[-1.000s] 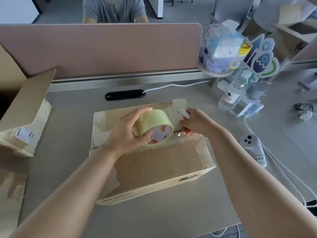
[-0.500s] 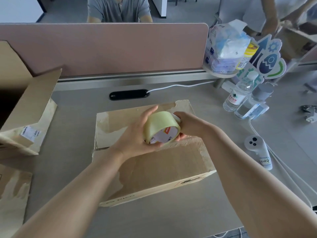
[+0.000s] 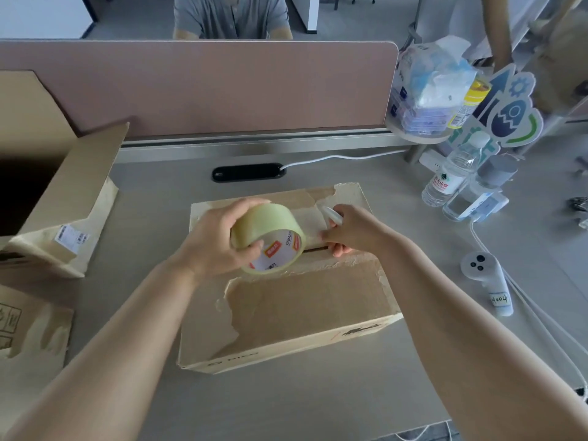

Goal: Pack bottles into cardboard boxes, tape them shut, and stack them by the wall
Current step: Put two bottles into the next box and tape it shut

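Observation:
A worn cardboard box (image 3: 305, 307) with its flaps folded down lies on the grey desk in front of me. My left hand (image 3: 213, 240) grips a roll of clear yellowish packing tape (image 3: 270, 240) just above the seam between the flaps. My right hand (image 3: 350, 230) is curled at the seam right of the roll, holding a white pen-like tool (image 3: 331, 214) while its fingertips pinch the tape's free end. Two clear water bottles (image 3: 445, 176) stand at the desk's right rear.
An open cardboard box (image 3: 54, 198) stands at the left, with flattened cardboard (image 3: 28, 326) in front of it. A white controller (image 3: 486, 281) and cables (image 3: 541, 326) lie to the right. A pink partition (image 3: 197, 87) closes the back; a person sits behind it.
The right hand has drawn a little away from the roll to the right, and a short stretch of tape now spans between them. The white tool shows again above my right hand.

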`<state>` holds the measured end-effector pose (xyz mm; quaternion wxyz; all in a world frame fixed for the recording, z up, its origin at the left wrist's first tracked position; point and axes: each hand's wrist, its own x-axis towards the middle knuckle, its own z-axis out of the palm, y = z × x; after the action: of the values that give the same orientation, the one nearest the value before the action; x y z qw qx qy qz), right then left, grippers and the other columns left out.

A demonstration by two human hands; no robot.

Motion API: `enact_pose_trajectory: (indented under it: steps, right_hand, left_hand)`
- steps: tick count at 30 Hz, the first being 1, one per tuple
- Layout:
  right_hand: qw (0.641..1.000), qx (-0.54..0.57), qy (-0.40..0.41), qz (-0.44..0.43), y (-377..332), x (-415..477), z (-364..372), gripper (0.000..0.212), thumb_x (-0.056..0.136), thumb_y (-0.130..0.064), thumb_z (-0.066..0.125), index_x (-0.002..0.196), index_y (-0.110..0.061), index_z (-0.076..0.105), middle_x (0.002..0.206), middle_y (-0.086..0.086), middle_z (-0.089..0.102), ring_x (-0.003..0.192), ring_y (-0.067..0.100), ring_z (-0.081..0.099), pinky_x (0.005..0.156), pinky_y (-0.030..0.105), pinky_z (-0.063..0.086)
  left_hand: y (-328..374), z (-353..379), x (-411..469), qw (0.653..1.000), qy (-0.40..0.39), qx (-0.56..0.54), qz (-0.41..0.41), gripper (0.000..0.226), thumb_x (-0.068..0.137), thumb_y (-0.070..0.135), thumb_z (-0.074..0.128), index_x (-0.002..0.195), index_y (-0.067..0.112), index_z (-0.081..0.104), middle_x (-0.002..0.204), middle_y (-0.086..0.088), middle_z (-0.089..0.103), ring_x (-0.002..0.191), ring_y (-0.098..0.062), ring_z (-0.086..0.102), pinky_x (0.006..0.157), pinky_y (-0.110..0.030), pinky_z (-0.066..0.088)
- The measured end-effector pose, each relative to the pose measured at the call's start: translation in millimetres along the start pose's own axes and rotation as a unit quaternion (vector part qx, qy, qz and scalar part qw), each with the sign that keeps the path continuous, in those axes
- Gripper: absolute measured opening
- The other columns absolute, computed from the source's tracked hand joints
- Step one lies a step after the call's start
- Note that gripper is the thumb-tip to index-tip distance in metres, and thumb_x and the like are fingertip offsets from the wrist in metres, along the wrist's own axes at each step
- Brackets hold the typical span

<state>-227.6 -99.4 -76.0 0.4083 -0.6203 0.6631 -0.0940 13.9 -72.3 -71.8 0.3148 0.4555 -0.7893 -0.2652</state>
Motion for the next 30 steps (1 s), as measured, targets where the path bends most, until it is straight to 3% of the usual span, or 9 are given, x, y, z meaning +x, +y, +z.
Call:
enact_pose_trajectory:
  steps: [3,6,8,10,14,17,20,24,30]
  right_hand:
    - [1.0,-0.016,0.004,-0.011,-2.4,0.2,0.5,0.014,0.083,-0.011,0.062,0.088,-0.01,0.049,0.061,0.004,0.068,0.051,0.017,0.062,0.055,0.026,0.052]
    - [0.998,0.05,-0.016,-0.024,-8.3,-2.7,7.4,0.019,0.083,-0.006,0.064,0.085,-0.01,0.045,0.067,0.011,0.069,0.06,0.022,0.068,0.062,0.031,0.058]
    - [0.99,0.137,-0.029,-0.03,-13.0,-4.6,16.0,0.017,0.083,0.002,0.063,0.095,-0.001,0.05,0.084,0.02,0.067,0.071,0.026,0.07,0.07,0.034,0.06]
    - [0.983,0.175,-0.038,-0.033,-15.3,-5.1,20.1,0.028,0.081,0.01,0.062,0.107,0.006,0.052,0.096,0.021,0.061,0.076,0.023,0.068,0.067,0.029,0.06]
    - [0.978,0.182,-0.09,-0.04,-16.8,-3.3,18.0,0.045,0.073,0.012,0.07,0.113,0.001,0.054,0.104,0.017,0.064,0.086,0.023,0.068,0.07,0.026,0.059]
    - [0.982,0.151,-0.102,-0.038,-20.1,-0.1,17.9,0.046,0.072,0.012,0.07,0.113,-0.003,0.056,0.099,0.01,0.065,0.082,0.018,0.068,0.065,0.022,0.058]
    - [0.984,0.14,-0.105,-0.042,-16.7,0.4,19.5,0.044,0.073,0.011,0.07,0.112,-0.004,0.057,0.098,0.007,0.065,0.08,0.014,0.066,0.065,0.02,0.056]
    - [0.989,0.105,-0.085,-0.052,-8.4,-0.1,18.9,0.035,0.073,0.009,0.068,0.103,0.002,0.051,0.089,0.009,0.061,0.075,0.013,0.061,0.08,0.033,0.054]
    - [0.985,0.116,-0.107,-0.065,-8.5,-1.0,16.7,0.038,0.071,0.009,0.074,0.097,-0.002,0.049,0.084,0.003,0.068,0.08,0.018,0.064,0.083,0.037,0.053]
  left_hand:
    - [-0.1,-0.6,-7.3,0.999,-0.012,-0.03,-0.009,0.063,0.063,0.049,0.06,0.121,0.025,0.05,0.1,0.032,0.054,0.089,0.01,0.053,0.071,-0.003,0.038]
    - [0.1,8.5,-15.2,0.998,0.0,-0.061,-0.031,0.065,0.059,0.05,0.065,0.118,0.034,0.042,0.097,0.018,0.055,0.085,0.003,0.053,0.071,-0.006,0.04]
    - [-1.8,12.1,-20.6,0.997,-0.004,-0.065,-0.051,0.072,0.056,0.051,0.067,0.12,0.038,0.037,0.098,0.014,0.053,0.086,0.004,0.051,0.073,-0.004,0.039]
    - [-4.4,14.8,-24.8,0.996,-0.011,-0.065,-0.061,0.075,0.056,0.047,0.07,0.122,0.037,0.035,0.098,0.018,0.051,0.089,0.009,0.052,0.075,0.0,0.037]
    - [-11.4,17.0,-26.9,0.993,-0.023,-0.062,-0.093,0.067,0.065,0.028,0.081,0.119,0.031,0.041,0.103,0.024,0.053,0.093,0.014,0.053,0.075,-0.002,0.04]
    - [-13.3,18.4,-26.9,0.989,-0.039,-0.089,-0.115,0.065,0.062,0.033,0.075,0.115,0.037,0.039,0.105,0.023,0.052,0.098,0.013,0.051,0.077,-0.006,0.045]
    - [-13.4,18.3,-25.0,0.991,-0.029,-0.059,-0.119,0.057,0.064,0.03,0.076,0.109,0.032,0.041,0.095,0.021,0.055,0.089,0.018,0.051,0.07,-0.003,0.042]
    - [-15.4,8.4,-27.5,0.996,-0.007,-0.001,-0.094,0.037,0.063,0.028,0.067,0.087,0.033,0.04,0.074,0.021,0.056,0.076,0.019,0.052,0.061,-0.002,0.037]
    - [-29.1,-18.6,-46.7,0.995,0.036,-0.024,-0.089,0.033,0.055,0.049,0.059,0.085,0.042,0.049,0.089,0.02,0.06,0.075,0.001,0.057,0.064,-0.002,0.038]
